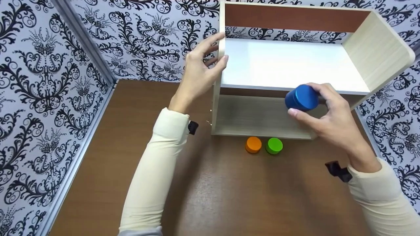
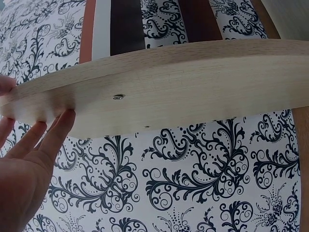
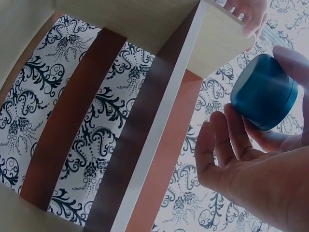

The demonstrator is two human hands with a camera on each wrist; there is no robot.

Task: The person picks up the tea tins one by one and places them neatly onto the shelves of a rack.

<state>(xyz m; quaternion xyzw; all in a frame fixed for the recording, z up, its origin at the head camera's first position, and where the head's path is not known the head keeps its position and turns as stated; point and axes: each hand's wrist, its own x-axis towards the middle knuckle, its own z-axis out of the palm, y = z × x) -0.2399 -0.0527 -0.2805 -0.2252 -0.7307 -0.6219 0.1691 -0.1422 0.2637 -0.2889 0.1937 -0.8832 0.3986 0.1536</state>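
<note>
My right hand (image 1: 338, 121) grips a blue cylindrical container (image 1: 302, 97), thumb on one side and fingers on the other. In the head view it overlaps the front edge of the white shelf board (image 1: 295, 65); the right wrist view shows the blue container (image 3: 265, 92) tilted between thumb and fingers. My left hand (image 1: 201, 68) holds the left side panel of the wooden shelf unit (image 1: 219, 78) near its upper part. The left wrist view has the fingers (image 2: 58, 133) against the panel's outer face (image 2: 183, 92), with the thumb over its edge.
An orange round container (image 1: 253, 145) and a green round container (image 1: 274, 146) stand side by side on the brown table (image 1: 210, 190), just before the unit's bottom board (image 1: 259, 114). Patterned wallpaper (image 1: 147, 42) lines the walls behind and at both sides.
</note>
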